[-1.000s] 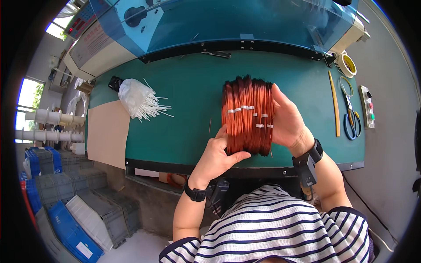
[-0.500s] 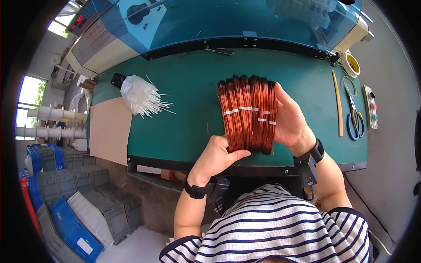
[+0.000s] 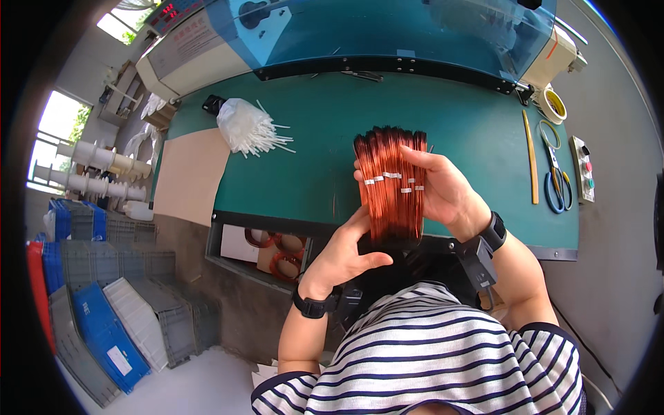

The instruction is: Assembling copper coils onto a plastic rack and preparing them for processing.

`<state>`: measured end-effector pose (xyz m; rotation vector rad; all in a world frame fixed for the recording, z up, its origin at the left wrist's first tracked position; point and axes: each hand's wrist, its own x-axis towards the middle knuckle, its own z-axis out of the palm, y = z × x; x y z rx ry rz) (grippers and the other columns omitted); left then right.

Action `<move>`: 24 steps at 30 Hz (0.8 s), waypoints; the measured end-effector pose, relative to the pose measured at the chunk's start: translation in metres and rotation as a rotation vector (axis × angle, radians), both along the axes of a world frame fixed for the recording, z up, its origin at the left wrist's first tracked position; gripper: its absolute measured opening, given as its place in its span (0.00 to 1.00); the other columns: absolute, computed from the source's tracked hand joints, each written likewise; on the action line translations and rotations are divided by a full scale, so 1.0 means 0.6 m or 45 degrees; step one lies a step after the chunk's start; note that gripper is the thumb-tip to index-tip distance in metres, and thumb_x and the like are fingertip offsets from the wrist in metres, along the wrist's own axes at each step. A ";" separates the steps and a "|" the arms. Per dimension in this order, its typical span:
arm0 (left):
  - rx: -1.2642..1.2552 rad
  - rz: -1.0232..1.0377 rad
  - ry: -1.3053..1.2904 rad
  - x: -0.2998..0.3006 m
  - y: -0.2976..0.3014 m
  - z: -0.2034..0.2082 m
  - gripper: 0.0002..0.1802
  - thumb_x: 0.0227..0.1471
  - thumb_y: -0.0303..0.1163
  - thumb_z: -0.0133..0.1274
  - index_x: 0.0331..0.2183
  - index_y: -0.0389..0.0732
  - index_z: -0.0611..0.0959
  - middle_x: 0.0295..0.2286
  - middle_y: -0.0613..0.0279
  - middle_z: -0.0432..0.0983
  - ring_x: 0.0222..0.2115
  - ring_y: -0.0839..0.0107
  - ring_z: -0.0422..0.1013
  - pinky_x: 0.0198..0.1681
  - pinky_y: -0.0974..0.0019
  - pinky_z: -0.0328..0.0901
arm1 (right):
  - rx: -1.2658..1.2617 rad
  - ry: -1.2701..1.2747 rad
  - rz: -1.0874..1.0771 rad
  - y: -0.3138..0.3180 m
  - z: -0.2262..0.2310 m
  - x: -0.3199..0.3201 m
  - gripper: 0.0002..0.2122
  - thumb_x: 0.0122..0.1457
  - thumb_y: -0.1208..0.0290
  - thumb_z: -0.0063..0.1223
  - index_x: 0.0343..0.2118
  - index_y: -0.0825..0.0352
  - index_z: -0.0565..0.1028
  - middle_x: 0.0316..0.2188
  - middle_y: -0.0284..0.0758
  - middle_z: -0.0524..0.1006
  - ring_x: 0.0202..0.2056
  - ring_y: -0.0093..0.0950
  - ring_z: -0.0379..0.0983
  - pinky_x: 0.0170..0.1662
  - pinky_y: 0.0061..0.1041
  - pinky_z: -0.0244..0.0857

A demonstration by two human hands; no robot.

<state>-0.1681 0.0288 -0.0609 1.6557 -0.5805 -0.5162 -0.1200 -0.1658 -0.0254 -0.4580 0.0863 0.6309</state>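
My right hand [image 3: 446, 190] grips a bundle of reddish copper wire coils [image 3: 391, 207] over the front edge of the green table [image 3: 311, 187]. Its thumb lies across the front of the wires, and fingertips show at the bundle's far left edge. Small white bands circle the strands midway up. At the lower left side of the bundle is my left hand [image 3: 342, 252], open, its thumb spread out below the wires. Its fingertips reach the bundle's edge and are partly hidden there. Both wrists wear black straps with small boxes.
Behind stands a machine with a blue transparent cover [image 3: 387, 34]. A bag of white sticks [image 3: 252, 128] and a brown sheet [image 3: 190, 176] lie left. Right are a yellow strip [image 3: 530, 159], scissors [image 3: 555, 180], tape [image 3: 553, 105] and a button box [image 3: 584, 169]. An open drawer [image 3: 238, 266] holds copper coils; crates [image 3: 114, 339] stand lower left.
The bundle has come nearer to me and looks narrower, pressed together. My right thumb has moved onto its front; my left thumb has come off it. The drawer shows more fully as the view shifted.
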 end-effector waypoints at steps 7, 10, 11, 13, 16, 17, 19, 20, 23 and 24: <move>-0.923 0.669 0.481 -0.119 0.059 -0.044 0.25 0.58 0.33 0.45 0.54 0.32 0.63 0.51 0.57 0.63 0.52 0.69 0.61 0.56 0.64 0.56 | 0.022 -0.095 0.373 0.124 0.036 -0.082 0.22 0.63 0.64 0.38 0.54 0.76 0.59 0.50 0.53 0.66 0.52 0.45 0.65 0.52 0.45 0.63; -0.806 0.499 0.411 -0.171 0.099 -0.037 0.26 0.55 0.36 0.49 0.52 0.35 0.65 0.49 0.59 0.65 0.51 0.70 0.63 0.52 0.66 0.61 | 0.091 -0.035 0.577 0.192 0.054 -0.120 0.23 0.63 0.63 0.38 0.54 0.76 0.58 0.49 0.54 0.67 0.49 0.46 0.68 0.50 0.44 0.66; -0.831 0.556 0.389 -0.183 0.110 -0.041 0.26 0.55 0.36 0.49 0.52 0.35 0.65 0.49 0.59 0.65 0.51 0.70 0.63 0.52 0.66 0.61 | 0.091 -0.083 0.668 0.215 0.047 -0.126 0.22 0.63 0.64 0.38 0.54 0.76 0.58 0.48 0.53 0.68 0.48 0.46 0.69 0.50 0.44 0.67; -1.212 0.716 0.436 -0.201 0.127 -0.053 0.20 0.53 0.31 0.49 0.48 0.37 0.69 0.40 0.61 0.71 0.39 0.74 0.71 0.40 0.71 0.67 | -0.013 -0.145 0.774 0.256 0.045 -0.139 0.22 0.63 0.64 0.39 0.53 0.76 0.59 0.47 0.51 0.70 0.45 0.41 0.72 0.48 0.40 0.69; -1.402 1.087 0.887 -0.220 0.199 -0.085 0.14 0.50 0.25 0.47 0.42 0.37 0.73 0.28 0.66 0.72 0.22 0.81 0.68 0.24 0.76 0.65 | -0.398 -0.211 0.833 0.308 0.007 -0.118 0.22 0.62 0.62 0.40 0.53 0.76 0.60 0.47 0.49 0.70 0.46 0.37 0.72 0.48 0.35 0.68; -1.362 1.268 0.837 -0.224 0.228 -0.108 0.12 0.48 0.21 0.44 0.37 0.39 0.75 0.20 0.71 0.69 0.14 0.86 0.59 0.16 0.80 0.55 | -0.474 -0.359 0.836 0.329 0.004 -0.102 0.21 0.63 0.66 0.40 0.53 0.77 0.61 0.51 0.45 0.68 0.51 0.34 0.67 0.54 0.28 0.60; -1.163 1.567 0.634 -0.231 0.287 -0.133 0.07 0.53 0.25 0.45 0.35 0.42 0.76 0.16 0.74 0.64 0.13 0.86 0.57 0.16 0.79 0.50 | -1.244 -1.324 0.684 0.367 -0.027 -0.058 0.26 0.59 0.63 0.48 0.55 0.74 0.59 0.55 0.48 0.62 0.57 0.39 0.58 0.58 0.32 0.52; -0.846 1.850 0.459 -0.214 0.311 -0.151 0.05 0.57 0.30 0.45 0.34 0.42 0.76 0.15 0.76 0.60 0.13 0.86 0.55 0.15 0.78 0.49 | -1.647 -2.002 0.526 0.377 -0.039 -0.024 0.28 0.56 0.62 0.52 0.56 0.73 0.59 0.56 0.50 0.60 0.58 0.42 0.56 0.59 0.33 0.51; -0.729 2.142 0.477 -0.176 0.407 -0.264 0.06 0.57 0.30 0.45 0.36 0.40 0.75 0.16 0.73 0.61 0.11 0.85 0.53 0.13 0.77 0.49 | -1.952 -2.368 0.468 0.420 -0.064 0.033 0.36 0.45 0.64 0.61 0.57 0.69 0.58 0.60 0.49 0.51 0.62 0.47 0.45 0.61 0.41 0.42; -0.668 2.224 0.486 -0.161 0.443 -0.312 0.07 0.56 0.30 0.46 0.36 0.39 0.76 0.17 0.70 0.64 0.12 0.82 0.56 0.15 0.75 0.53 | -1.950 -2.370 0.494 0.428 -0.072 0.046 0.36 0.45 0.64 0.61 0.57 0.69 0.58 0.60 0.49 0.51 0.62 0.47 0.45 0.61 0.41 0.42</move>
